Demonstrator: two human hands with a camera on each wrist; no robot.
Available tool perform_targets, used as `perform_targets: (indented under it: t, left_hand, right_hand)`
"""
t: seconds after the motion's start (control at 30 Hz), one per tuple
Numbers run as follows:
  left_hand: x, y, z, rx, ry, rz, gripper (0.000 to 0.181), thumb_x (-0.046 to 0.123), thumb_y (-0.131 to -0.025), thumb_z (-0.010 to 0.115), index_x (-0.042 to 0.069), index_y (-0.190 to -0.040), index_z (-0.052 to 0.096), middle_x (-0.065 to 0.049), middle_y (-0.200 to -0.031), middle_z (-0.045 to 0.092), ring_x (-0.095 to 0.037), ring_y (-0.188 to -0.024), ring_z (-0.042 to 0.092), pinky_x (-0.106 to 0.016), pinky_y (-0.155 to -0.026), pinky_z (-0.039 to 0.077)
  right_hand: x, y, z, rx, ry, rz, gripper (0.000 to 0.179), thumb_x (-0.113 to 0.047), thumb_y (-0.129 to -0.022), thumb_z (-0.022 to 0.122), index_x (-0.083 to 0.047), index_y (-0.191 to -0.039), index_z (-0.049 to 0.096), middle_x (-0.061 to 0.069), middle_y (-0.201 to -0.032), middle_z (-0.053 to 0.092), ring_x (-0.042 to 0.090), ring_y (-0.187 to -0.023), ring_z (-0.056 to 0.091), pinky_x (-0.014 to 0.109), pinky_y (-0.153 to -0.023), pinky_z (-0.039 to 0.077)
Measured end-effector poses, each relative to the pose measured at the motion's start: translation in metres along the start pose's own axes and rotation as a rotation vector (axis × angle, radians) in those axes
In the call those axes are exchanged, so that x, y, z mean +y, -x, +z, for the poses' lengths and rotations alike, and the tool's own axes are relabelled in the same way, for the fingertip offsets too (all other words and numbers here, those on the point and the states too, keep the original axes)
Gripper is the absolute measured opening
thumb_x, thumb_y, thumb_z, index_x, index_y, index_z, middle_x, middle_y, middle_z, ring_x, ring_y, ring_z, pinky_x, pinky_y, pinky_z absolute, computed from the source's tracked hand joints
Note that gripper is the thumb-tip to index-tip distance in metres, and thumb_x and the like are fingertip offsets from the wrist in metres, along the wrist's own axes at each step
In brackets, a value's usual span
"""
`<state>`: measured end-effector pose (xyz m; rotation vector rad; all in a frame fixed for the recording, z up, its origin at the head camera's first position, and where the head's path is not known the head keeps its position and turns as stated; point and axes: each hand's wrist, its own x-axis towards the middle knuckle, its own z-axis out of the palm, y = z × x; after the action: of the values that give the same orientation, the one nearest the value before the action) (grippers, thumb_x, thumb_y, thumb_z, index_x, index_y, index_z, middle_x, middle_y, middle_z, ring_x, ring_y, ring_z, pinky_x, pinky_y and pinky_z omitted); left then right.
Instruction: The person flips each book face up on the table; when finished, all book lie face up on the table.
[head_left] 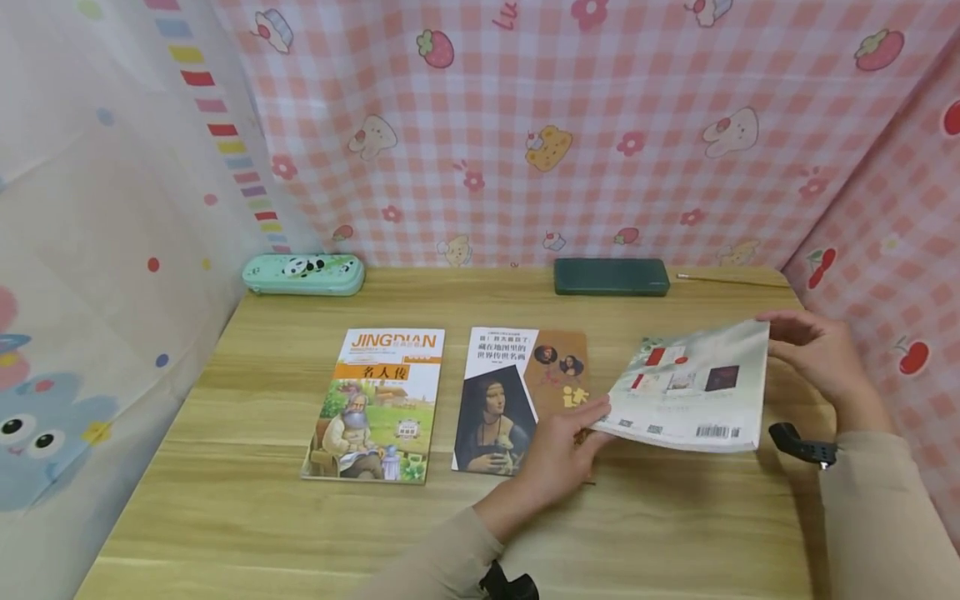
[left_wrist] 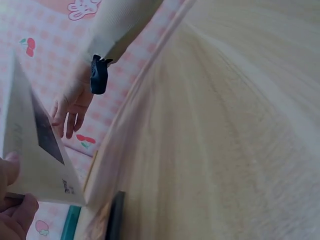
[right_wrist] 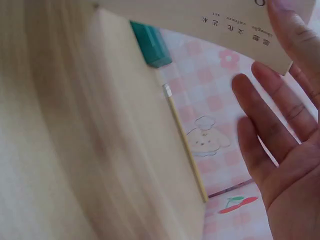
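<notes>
A thin white book (head_left: 667, 408) is held tilted above the right part of the table, its barcode side facing up. My left hand (head_left: 558, 458) pinches its near left corner between thumb and fingers. At the far right corner my right hand (head_left: 821, 358) holds the book; in the right wrist view the thumb (right_wrist: 295, 32) lies against the cover while other fingers spread loosely below. Under and beside my left hand lies a book with a portrait cover (head_left: 487, 417), partly hidden by that hand. Further left lies a book with an orange title band (head_left: 375, 408).
A mint panda pencil case (head_left: 303, 275) sits at the back left of the wooden table (head_left: 225, 433). Along the back right are a dark green case (head_left: 611, 277) and a pencil (head_left: 731, 281). A pink checked cloth (head_left: 510, 192) hangs behind the table, and cloths flank both sides.
</notes>
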<state>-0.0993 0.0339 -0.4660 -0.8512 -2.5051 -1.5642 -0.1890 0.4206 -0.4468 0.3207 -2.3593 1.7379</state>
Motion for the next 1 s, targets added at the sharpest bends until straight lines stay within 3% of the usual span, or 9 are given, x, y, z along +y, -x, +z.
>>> perform_targets:
  t: [0.1, 0.23, 0.33, 0.4, 0.57, 0.67, 0.83, 1.0]
  left_hand:
    - [0.001, -0.002, -0.003, 0.036, 0.010, 0.029, 0.035, 0.011, -0.097, 0.067, -0.002, -0.130, 0.066, -0.014, -0.133, 0.065, -0.017, -0.124, 0.061, -0.020, -0.105, 0.046]
    - [0.003, -0.004, -0.008, 0.077, 0.043, 0.042, 0.031, 0.010, -0.098, 0.067, -0.001, -0.126, 0.069, -0.014, -0.126, 0.068, -0.015, -0.103, 0.070, -0.011, -0.083, 0.054]
    - [0.005, -0.004, -0.011, 0.095, 0.053, 0.058, 0.029, 0.009, -0.096, 0.068, 0.000, -0.123, 0.071, -0.013, -0.120, 0.071, -0.012, -0.090, 0.071, -0.009, -0.071, 0.053]
    - [0.005, -0.004, -0.012, 0.104, 0.046, 0.070, 0.027, 0.009, -0.096, 0.069, 0.001, -0.121, 0.072, -0.012, -0.113, 0.074, -0.007, -0.086, 0.069, -0.008, -0.070, 0.052]
    - [0.006, -0.003, -0.012, 0.095, 0.073, 0.074, 0.025, 0.008, -0.098, 0.066, 0.001, -0.121, 0.073, -0.013, -0.086, 0.076, 0.002, -0.060, 0.054, -0.007, -0.055, 0.047]
    - [0.006, -0.001, -0.012, 0.090, 0.090, 0.077, 0.025, 0.007, -0.099, 0.065, -0.001, -0.121, 0.072, -0.015, -0.081, 0.075, 0.003, -0.058, 0.053, -0.007, -0.060, 0.051]
    - [0.006, 0.000, -0.011, 0.129, 0.061, 0.117, 0.024, 0.005, -0.097, 0.067, -0.003, -0.118, 0.072, -0.014, -0.091, 0.077, -0.004, -0.074, 0.067, -0.010, -0.076, 0.055]
    - [0.004, -0.001, -0.010, 0.179, 0.070, 0.143, 0.026, 0.005, -0.095, 0.069, -0.004, -0.120, 0.071, -0.017, -0.099, 0.076, -0.012, -0.086, 0.074, -0.012, -0.078, 0.055]
  right_hand:
    - [-0.008, -0.004, 0.002, -0.018, -0.132, -0.045, 0.030, 0.027, -0.083, 0.063, 0.010, -0.107, 0.067, -0.007, -0.104, 0.077, 0.002, -0.090, 0.072, 0.013, -0.072, 0.057]
    - [-0.019, -0.009, 0.005, -0.040, -0.185, -0.064, 0.021, 0.027, -0.085, 0.061, 0.014, -0.102, 0.060, -0.001, -0.105, 0.077, 0.006, -0.092, 0.073, 0.016, -0.073, 0.059]
    - [-0.026, -0.010, 0.005, -0.019, -0.086, -0.074, 0.020, 0.025, -0.086, 0.061, 0.013, -0.102, 0.059, -0.005, -0.102, 0.077, 0.003, -0.090, 0.073, 0.015, -0.072, 0.058]
    - [-0.031, -0.011, 0.005, 0.005, -0.021, -0.072, 0.019, 0.023, -0.087, 0.063, 0.013, -0.102, 0.059, -0.006, -0.100, 0.077, 0.002, -0.087, 0.073, 0.015, -0.070, 0.058]
    - [-0.041, -0.013, 0.007, 0.071, 0.105, -0.018, 0.018, 0.011, -0.089, 0.070, 0.008, -0.105, 0.063, -0.013, -0.095, 0.076, 0.001, -0.079, 0.072, 0.017, -0.067, 0.059]
    - [-0.046, -0.013, 0.008, 0.105, 0.170, 0.021, 0.018, 0.009, -0.088, 0.072, 0.001, -0.105, 0.067, -0.019, -0.089, 0.074, -0.002, -0.075, 0.071, 0.014, -0.064, 0.058]
    - [-0.052, -0.012, 0.008, 0.137, 0.222, 0.051, 0.019, 0.003, -0.089, 0.074, -0.006, -0.105, 0.071, -0.023, -0.081, 0.071, -0.005, -0.070, 0.068, 0.010, -0.060, 0.053]
    - [-0.058, -0.012, 0.008, 0.147, 0.309, 0.097, 0.022, -0.013, -0.092, 0.076, -0.006, -0.112, 0.070, -0.029, -0.080, 0.068, -0.008, -0.070, 0.066, 0.009, -0.059, 0.051]
